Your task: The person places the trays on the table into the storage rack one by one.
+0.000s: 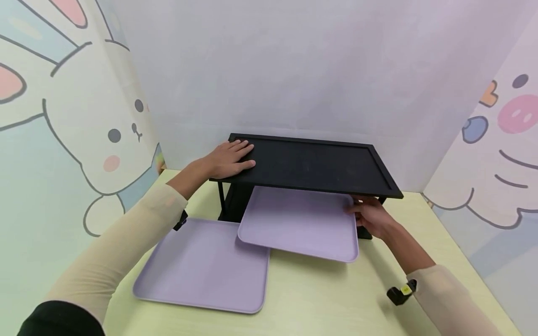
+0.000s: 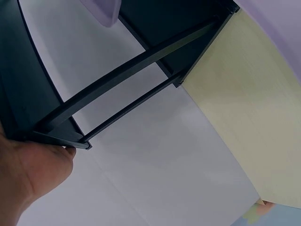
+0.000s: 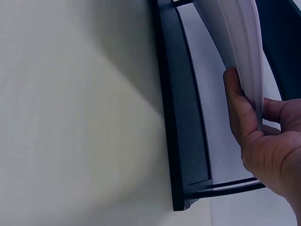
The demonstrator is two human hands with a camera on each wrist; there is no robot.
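Gripping the right edge of a lilac tray (image 1: 299,219) at centre frame, the right hand (image 1: 371,217) had it only partly under the black shelf (image 1: 311,163); the left hand (image 1: 230,158) lay flat on the shelf top. A second tray (image 1: 201,268) waited on the table (image 1: 336,298), lower left.

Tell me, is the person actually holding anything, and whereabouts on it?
Yes. The right hand pinches the raised lilac tray by its right edge, part under the black shelf. The left hand only rests flat on the shelf's top.
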